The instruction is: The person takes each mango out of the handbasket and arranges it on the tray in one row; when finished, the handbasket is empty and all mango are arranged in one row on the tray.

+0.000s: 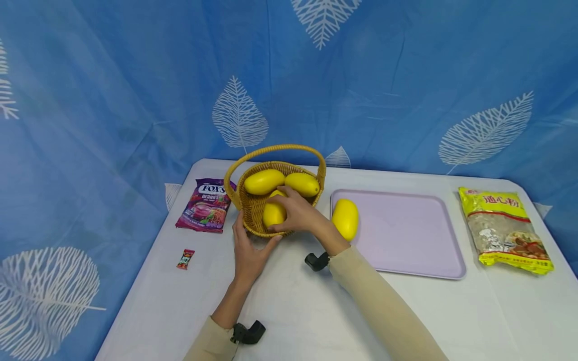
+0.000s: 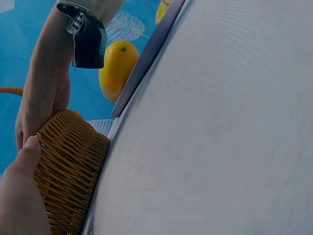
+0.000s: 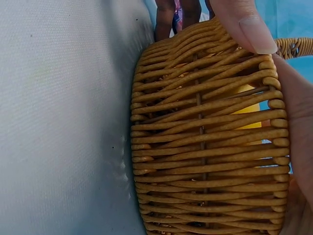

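Note:
A brown wicker basket [image 1: 255,204] with an arched handle stands at the back of the table. Inside lie two yellow mangoes, one at the back left [image 1: 264,181] and one at the back right [image 1: 303,184]. My right hand [image 1: 301,213] reaches over the front rim and grips a third mango [image 1: 273,214] low in the basket, its fingers partly covering the fruit. At the basket's front left, my left hand [image 1: 250,255] holds the side, its thumb on the rim in the left wrist view. Woven wall fills much of the right wrist view.
Right of the basket lies a lilac tray [image 1: 406,235] with another mango [image 1: 345,219] at its left edge. A purple candy bag [image 1: 206,206] and a small wrapped candy [image 1: 185,259] lie to the left. At the far right is a yellow pasta bag [image 1: 506,230].

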`<state>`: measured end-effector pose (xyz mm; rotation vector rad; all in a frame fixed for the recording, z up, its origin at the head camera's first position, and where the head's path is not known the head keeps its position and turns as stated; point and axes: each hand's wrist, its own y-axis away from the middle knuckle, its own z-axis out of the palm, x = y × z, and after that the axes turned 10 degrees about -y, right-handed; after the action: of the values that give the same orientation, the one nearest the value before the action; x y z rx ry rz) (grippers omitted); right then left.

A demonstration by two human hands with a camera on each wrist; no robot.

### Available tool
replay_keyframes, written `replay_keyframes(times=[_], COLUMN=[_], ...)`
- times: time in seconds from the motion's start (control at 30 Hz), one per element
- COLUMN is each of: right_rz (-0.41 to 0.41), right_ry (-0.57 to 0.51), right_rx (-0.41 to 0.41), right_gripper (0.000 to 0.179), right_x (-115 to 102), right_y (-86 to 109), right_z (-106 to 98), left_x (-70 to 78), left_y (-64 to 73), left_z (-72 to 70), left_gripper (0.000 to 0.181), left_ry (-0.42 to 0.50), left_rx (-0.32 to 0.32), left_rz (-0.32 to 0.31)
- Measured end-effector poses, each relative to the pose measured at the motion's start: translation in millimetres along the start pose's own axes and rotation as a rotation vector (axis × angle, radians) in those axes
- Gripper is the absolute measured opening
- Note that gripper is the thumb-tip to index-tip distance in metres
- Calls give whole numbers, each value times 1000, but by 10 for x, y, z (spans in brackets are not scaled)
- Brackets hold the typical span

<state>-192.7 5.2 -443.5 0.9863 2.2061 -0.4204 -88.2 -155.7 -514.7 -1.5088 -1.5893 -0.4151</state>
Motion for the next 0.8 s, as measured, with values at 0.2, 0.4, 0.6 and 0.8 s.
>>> replay_keyframes(times=[0.2, 0.4, 0.6, 0.8], right_rz=[-3, -22, -74, -129], right_ry=[-27, -45, -64, -120], right_rx=[6, 22, 49, 105], right_gripper=[69, 69, 67, 67], right_x=[21, 27, 4, -60], right_y=[11, 29, 81, 174], right_z=[-1, -10, -53, -166], left_x=[-1, 8, 1, 5], left_y=[6, 5, 12, 8], left_z=[7, 15, 17, -1], left_gripper=[106, 106, 106, 106], left_ry=[-7, -11, -17, -3], left_rx=[-4, 3, 0, 4], left_rz=[-16, -16, -25, -8])
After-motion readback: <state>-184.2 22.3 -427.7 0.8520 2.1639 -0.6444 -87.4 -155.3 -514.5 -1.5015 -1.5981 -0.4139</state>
